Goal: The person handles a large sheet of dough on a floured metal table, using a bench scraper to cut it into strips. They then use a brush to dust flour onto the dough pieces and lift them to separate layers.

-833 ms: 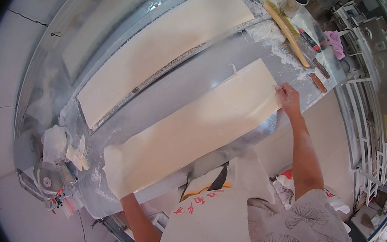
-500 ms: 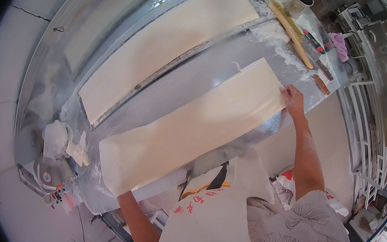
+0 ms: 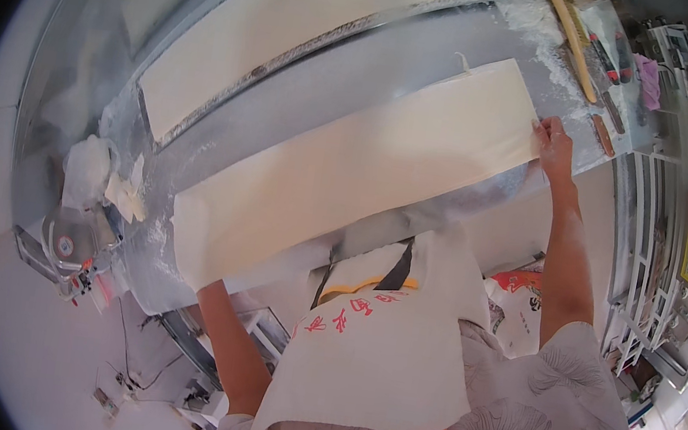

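My dough sheet (image 3: pixel 359 169), long and pale, lies slantwise along the near side of the metal table (image 3: pixel 316 101). With my right hand (image 3: pixel 554 148), toward the table's right end, I pinch the sheet's edge, fingers bent and drawn together. My left hand (image 3: pixel 212 287) is at the table's near left, mostly hidden by the sheet's end; I cannot tell how far it is open or whether it grips. A second sheet (image 3: pixel 329 10) lies along the table's far side; a long-handled brush (image 3: pixel 575 41) lies at its right end.
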{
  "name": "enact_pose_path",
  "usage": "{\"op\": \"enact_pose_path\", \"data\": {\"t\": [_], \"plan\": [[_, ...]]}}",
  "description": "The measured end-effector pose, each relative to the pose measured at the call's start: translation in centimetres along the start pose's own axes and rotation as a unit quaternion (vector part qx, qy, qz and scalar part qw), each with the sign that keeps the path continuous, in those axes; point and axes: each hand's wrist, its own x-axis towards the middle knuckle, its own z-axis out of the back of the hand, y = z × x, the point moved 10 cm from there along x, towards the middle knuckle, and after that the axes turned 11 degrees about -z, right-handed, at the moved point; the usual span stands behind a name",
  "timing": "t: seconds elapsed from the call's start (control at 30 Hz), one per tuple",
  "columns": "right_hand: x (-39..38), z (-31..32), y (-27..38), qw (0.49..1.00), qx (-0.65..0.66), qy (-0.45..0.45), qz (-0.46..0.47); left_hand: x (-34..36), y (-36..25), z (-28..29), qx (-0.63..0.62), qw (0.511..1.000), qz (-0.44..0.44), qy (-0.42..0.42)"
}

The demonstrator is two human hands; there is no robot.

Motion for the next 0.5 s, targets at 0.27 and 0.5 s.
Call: {"op": "enact_pose_path", "data": {"t": [0.27, 0.5], "plan": [[0.5, 0.0, -0.3, 1.0, 0.001, 0.0, 0.001, -2.1, 1.8, -1.4, -0.066, 0.995, 0.078, -0.005], [0.9, 0.0, -0.4, 0.999, -0.015, -0.003, 0.033, -3.2, 2.4, -3.0, -0.099, 0.988, 0.118, -0.014]]}}
